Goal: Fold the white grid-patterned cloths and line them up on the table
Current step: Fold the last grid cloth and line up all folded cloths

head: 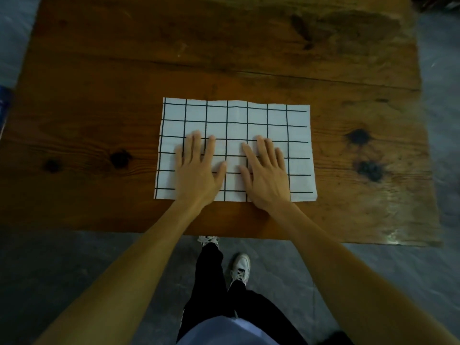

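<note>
One white cloth with a black grid [236, 120] lies flat as a rectangle on the wooden table [99, 95], near its front edge. My left hand [196, 168] presses flat on the cloth's lower left part, fingers straight and spread. My right hand [266, 173] presses flat on the lower middle part, just right of the left hand. The two thumbs point toward each other with a narrow gap between them. Neither hand holds anything.
The brown table has dark knots [359, 136] and a seam across its middle. A blue object [3, 108] shows at the left edge. Grey floor surrounds the table, and my legs and white shoes [240, 267] stand below the front edge.
</note>
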The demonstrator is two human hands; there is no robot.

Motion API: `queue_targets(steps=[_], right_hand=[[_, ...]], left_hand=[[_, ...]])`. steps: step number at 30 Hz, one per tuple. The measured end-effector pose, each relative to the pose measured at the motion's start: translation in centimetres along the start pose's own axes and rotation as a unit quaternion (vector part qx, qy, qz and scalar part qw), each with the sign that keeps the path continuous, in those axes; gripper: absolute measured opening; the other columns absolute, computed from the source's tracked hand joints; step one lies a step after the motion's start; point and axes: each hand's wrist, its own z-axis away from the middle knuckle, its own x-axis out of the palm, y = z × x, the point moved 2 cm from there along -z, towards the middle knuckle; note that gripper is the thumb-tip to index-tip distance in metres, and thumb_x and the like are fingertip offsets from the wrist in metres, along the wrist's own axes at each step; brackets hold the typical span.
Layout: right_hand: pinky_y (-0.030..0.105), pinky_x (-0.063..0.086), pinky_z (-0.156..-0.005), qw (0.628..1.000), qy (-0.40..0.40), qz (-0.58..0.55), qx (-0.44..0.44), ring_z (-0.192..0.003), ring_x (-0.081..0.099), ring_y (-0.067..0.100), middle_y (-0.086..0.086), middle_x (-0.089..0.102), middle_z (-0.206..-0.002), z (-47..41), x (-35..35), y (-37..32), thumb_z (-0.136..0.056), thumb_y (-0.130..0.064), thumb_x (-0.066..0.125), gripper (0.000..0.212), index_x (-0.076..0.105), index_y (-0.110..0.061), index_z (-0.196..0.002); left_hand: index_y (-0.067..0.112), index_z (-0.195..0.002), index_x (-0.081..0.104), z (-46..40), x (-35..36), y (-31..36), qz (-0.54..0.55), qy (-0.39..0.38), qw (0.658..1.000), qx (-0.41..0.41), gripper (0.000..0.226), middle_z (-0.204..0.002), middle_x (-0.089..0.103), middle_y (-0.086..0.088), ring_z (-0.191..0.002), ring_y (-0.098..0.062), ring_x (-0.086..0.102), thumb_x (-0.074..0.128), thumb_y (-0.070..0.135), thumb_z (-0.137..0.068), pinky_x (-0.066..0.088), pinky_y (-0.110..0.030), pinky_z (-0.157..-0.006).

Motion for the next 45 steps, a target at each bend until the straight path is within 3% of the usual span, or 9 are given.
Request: queue_targets(steps=[4, 9, 12, 14, 17, 29, 34, 39, 45], right_hand=[[0.039, -0.008, -0.120, 0.999, -0.001, -0.001, 0.043, -0.148, -0.015, 0.021, 0.003, -0.008, -0.163, 1.6, -0.8, 3.0, -0.100, -0.055, 0.013, 0.060, 0.006, -0.030, -0.154], [0.041, -0.012, -0.119, 0.998, -0.001, -0.004, 0.068, -0.149, -0.014, 0.024, 0.007, -0.007, -0.163, 2.0, -1.5, 3.4, -0.099, -0.054, 0.014, 0.062, 0.007, -0.027, -0.155], [0.048, -0.008, -0.119, 0.999, 0.017, 0.020, 0.021, -0.148, -0.011, 0.027, 0.010, -0.004, -0.162, 0.9, -1.6, 0.2, -0.102, -0.039, 0.023, 0.055, 0.012, -0.024, -0.154], [0.045, -0.007, -0.120, 0.999, 0.014, 0.005, -0.035, -0.148, -0.011, 0.028, 0.012, -0.002, -0.162, -0.3, -1.0, -3.1, -0.104, -0.033, 0.027, 0.053, 0.014, -0.021, -0.154], [0.042, -0.008, -0.121, 0.997, -0.024, -0.003, -0.069, -0.148, -0.014, 0.026, 0.011, -0.004, -0.163, -1.5, 0.5, -6.1, -0.104, -0.036, 0.029, 0.056, 0.009, -0.022, -0.155], [0.038, -0.012, -0.119, 0.996, 0.006, 0.013, 0.083, -0.147, -0.018, 0.022, 0.009, -0.008, -0.163, 2.9, -2.3, 6.7, -0.101, -0.050, 0.008, 0.060, 0.005, -0.024, -0.155], [0.041, -0.012, -0.118, 0.997, 0.071, 0.018, 0.022, -0.145, -0.018, 0.024, 0.010, -0.009, -0.160, 0.5, -3.2, -0.3, -0.102, -0.038, 0.024, 0.058, 0.011, -0.017, -0.154], [0.039, -0.011, -0.120, 0.998, 0.003, -0.043, -0.044, -0.148, -0.016, 0.026, 0.013, -0.009, -0.162, -3.6, -1.3, -7.5, -0.102, -0.030, 0.037, 0.062, 0.007, -0.018, -0.155], [0.043, 0.001, -0.122, 0.998, 0.031, -0.039, 0.026, -0.150, -0.003, 0.026, 0.011, 0.007, -0.162, -0.9, -0.6, 1.9, -0.104, -0.034, 0.023, 0.052, 0.017, -0.020, -0.154]], left_hand=[[0.022, -0.151, 0.009, 1.2, -0.2, -1.8, 0.008, 0.013, 0.998, -0.056, 0.068, -0.158, 0.005, -0.017, -0.146, -0.033, 0.002, 0.014, 0.060, -0.094, 0.004, -0.048, -0.118], [0.022, -0.151, 0.012, 1.3, -0.6, -1.7, 0.008, 0.022, 0.998, -0.064, 0.068, -0.158, 0.008, -0.017, -0.146, -0.034, 0.004, 0.014, 0.059, -0.095, 0.007, -0.050, -0.118], [0.021, -0.151, 0.012, 1.3, -0.6, -1.6, 0.007, 0.022, 0.998, -0.065, 0.068, -0.158, 0.008, -0.017, -0.146, -0.034, 0.004, 0.013, 0.059, -0.094, 0.008, -0.051, -0.117], [0.020, -0.150, 0.013, 1.4, -0.6, -1.5, 0.004, 0.026, 0.998, -0.063, 0.069, -0.158, 0.010, -0.018, -0.145, -0.035, 0.006, 0.014, 0.059, -0.094, 0.010, -0.052, -0.117], [0.019, -0.150, 0.013, 1.4, -0.5, -1.4, -0.004, 0.027, 0.998, -0.063, 0.069, -0.157, 0.011, -0.018, -0.145, -0.036, 0.008, 0.013, 0.060, -0.094, 0.011, -0.052, -0.117], [0.019, -0.151, 0.010, 1.2, -0.3, -1.6, 0.008, 0.021, 0.998, -0.055, 0.067, -0.158, 0.007, -0.019, -0.145, -0.038, 0.003, 0.017, 0.056, -0.097, 0.007, -0.053, -0.117], [0.018, -0.151, 0.011, 1.3, -0.4, -1.4, 0.002, 0.022, 0.998, -0.058, 0.069, -0.157, 0.008, -0.020, -0.145, -0.038, 0.004, 0.017, 0.058, -0.096, 0.009, -0.053, -0.117], [0.019, -0.152, 0.003, 1.4, 0.0, -1.9, -0.026, 0.007, 0.998, -0.057, 0.075, -0.158, 0.000, -0.019, -0.145, -0.037, -0.003, 0.030, 0.057, -0.093, 0.004, -0.052, -0.117], [0.019, -0.151, 0.011, 0.9, -0.1, -1.4, 0.011, 0.026, 0.998, -0.053, 0.067, -0.158, 0.007, -0.018, -0.145, -0.037, 0.002, 0.018, 0.055, -0.096, 0.004, -0.052, -0.117]])
